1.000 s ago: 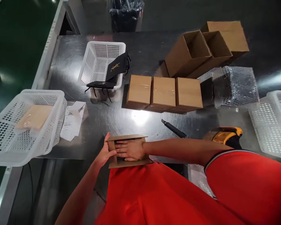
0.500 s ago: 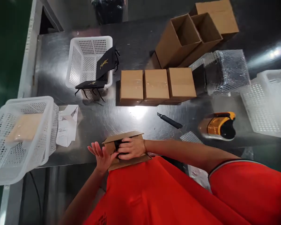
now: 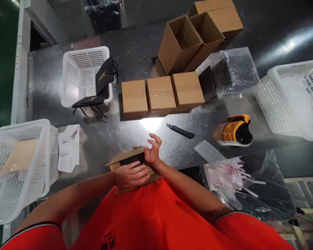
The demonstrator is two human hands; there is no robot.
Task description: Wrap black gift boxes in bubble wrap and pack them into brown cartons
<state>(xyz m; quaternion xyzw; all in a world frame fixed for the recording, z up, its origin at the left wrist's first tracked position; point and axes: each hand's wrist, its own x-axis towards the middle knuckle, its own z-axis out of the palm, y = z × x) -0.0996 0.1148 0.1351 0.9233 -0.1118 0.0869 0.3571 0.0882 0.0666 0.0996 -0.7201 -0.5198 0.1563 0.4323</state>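
Note:
An open brown cardboard box (image 3: 125, 156) is at the table's front edge, against my red shirt, its flaps raised. Inside it a black item (image 3: 130, 160) shows in part; its kind is hidden. My left hand (image 3: 131, 176) lies over the opening, fingers stretched out side by side across the near side of the black item. At the box's right end, my right hand (image 3: 152, 150) is raised with its fingers apart and slightly curled, its thumb side by the flap. Beyond the box, a black box cutter (image 3: 181, 131) rests on the metal table.
Three closed cartons (image 3: 160, 93) stand in a row, with tall open cartons (image 3: 179, 45) behind. White baskets (image 3: 64, 78) stand left and right, one with black bags (image 3: 104, 76). Nearby are paper slips (image 3: 69, 149), an orange tape dispenser (image 3: 236, 131) and bubble wrap (image 3: 210, 152).
My right hand has moved out of the box opening to its right end and spread its fingers. My left hand has come from the left end over the opening. The view has shifted right.

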